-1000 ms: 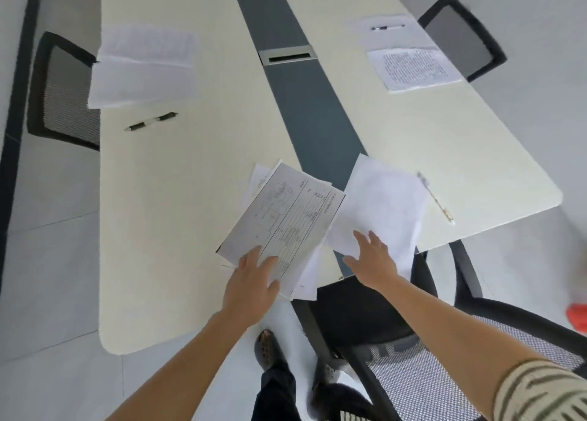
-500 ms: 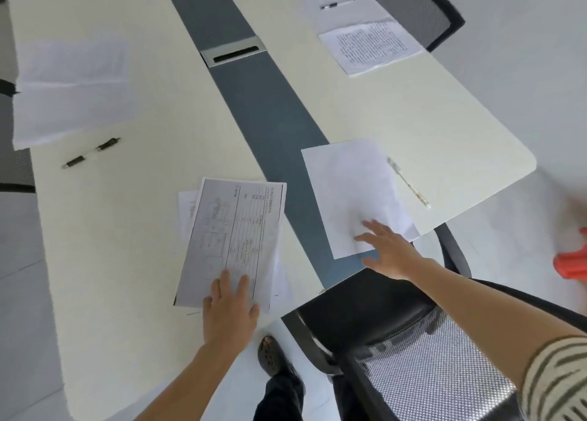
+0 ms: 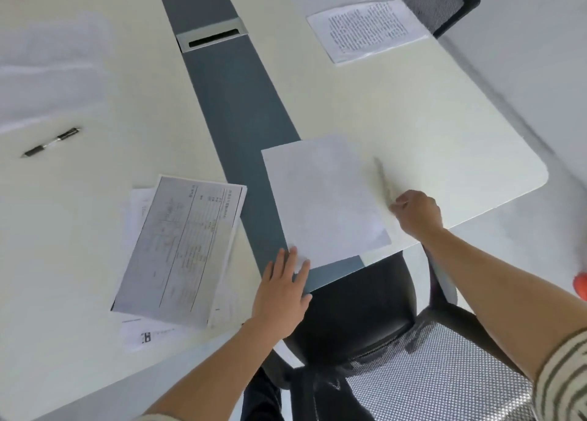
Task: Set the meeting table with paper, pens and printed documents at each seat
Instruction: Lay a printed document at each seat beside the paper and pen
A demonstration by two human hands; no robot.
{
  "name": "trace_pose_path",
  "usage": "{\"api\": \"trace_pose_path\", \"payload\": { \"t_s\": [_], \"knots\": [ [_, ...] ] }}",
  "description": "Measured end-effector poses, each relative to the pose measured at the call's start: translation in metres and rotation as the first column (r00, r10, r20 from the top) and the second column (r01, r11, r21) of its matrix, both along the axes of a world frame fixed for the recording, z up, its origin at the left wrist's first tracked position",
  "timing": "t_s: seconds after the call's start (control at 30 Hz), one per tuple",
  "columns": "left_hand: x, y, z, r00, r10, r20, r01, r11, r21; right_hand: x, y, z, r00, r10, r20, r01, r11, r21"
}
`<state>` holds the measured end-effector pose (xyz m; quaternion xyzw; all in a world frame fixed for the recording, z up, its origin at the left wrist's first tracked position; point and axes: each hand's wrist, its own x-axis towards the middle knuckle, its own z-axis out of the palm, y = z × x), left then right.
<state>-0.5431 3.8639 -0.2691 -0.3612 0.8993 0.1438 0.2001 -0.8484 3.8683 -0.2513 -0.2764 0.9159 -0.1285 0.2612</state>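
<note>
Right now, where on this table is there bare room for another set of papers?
Two bare patches: the tabletop between the blank sheet and the printed text page, and the stretch between the black pen and the form stack. Crowded at the near end, around the left hand and the right hand gripping a blurred pen.

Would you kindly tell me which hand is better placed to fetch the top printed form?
Probably left: the left hand lies flat on the blank white paper sheet, beside the stack of printed forms; the right hand seems to pinch the pale slim pen.
</note>
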Motion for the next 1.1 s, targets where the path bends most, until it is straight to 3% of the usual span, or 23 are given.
{"api": "trace_pose_path", "payload": {
  "t_s": [0.13,0.2,0.43,0.67,0.97,1.1],
  "knots": [
    [-0.017,0.011,-0.001,0.999,0.033,0.033,-0.033,0.999,-0.006,0.025,-0.023,0.019,0.995,0.103,0.010,-0.099,0.975,-0.199],
    [-0.024,0.015,0.001,0.998,0.032,0.053,-0.031,0.999,-0.012,0.046,-0.030,0.021,0.981,0.189,0.042,-0.176,0.959,-0.222],
    [-0.025,0.010,0.003,0.998,0.016,0.058,-0.016,1.000,0.000,0.069,-0.028,-0.004,0.948,0.311,0.072,-0.309,0.950,-0.039],
    [-0.029,0.007,0.004,0.998,0.023,0.056,-0.024,1.000,0.013,0.074,-0.015,-0.015,0.886,0.441,-0.146,-0.444,0.896,0.011],
    [-0.013,0.005,0.005,0.999,0.041,-0.003,-0.041,0.997,0.068,0.057,-0.002,-0.018,0.886,0.432,-0.168,-0.426,0.902,0.073],
    [0.003,-0.002,0.019,0.982,0.167,-0.086,-0.160,0.983,0.089,0.058,-0.002,-0.008,0.876,0.458,-0.151,-0.443,0.888,0.125]
  ]
}}
